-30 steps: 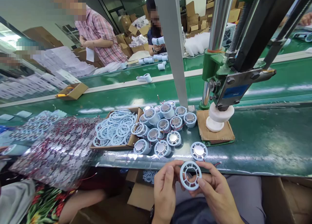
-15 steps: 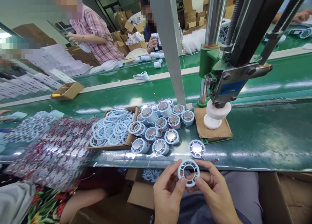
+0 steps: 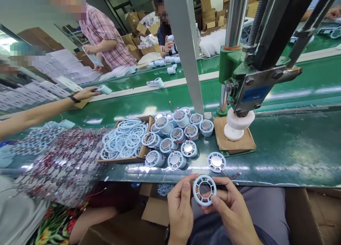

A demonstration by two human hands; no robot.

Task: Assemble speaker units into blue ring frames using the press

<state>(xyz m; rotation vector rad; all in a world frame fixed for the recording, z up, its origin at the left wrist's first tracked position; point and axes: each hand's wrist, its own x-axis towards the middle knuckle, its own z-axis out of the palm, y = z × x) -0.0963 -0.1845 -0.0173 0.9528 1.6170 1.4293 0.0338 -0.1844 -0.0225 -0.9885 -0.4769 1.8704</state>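
In front of my lap, a light-blue spoked plastic ring (image 3: 195,192) is held up between my two hands. My right hand (image 3: 236,209) pinches its lower right side with the thumb in front and fingers behind. My left hand (image 3: 180,206) has its thumb raised off the ring, while its forefinger reaches the upper left rim. Just beyond, on the bench, lies a round blue part with a silver disc (image 3: 216,161) and a red-black wire. Several similar cylindrical parts (image 3: 176,160) are clustered to the left, near a cardboard box (image 3: 122,161) of loose blue rings (image 3: 132,141).
A green hand press (image 3: 239,71) with a white pressing head (image 3: 241,119) stands over a white seat (image 3: 233,132) on cardboard (image 3: 248,142). A grey post (image 3: 190,60) rises beside it. Wired discs (image 3: 64,163) are spread at left. A co-worker's arm (image 3: 39,115) reaches over the bench.
My left thumb has lifted off the ring's front, and the ring has shifted slightly left. A co-worker's arm has come in from the left, holding a light-blue cylindrical part.
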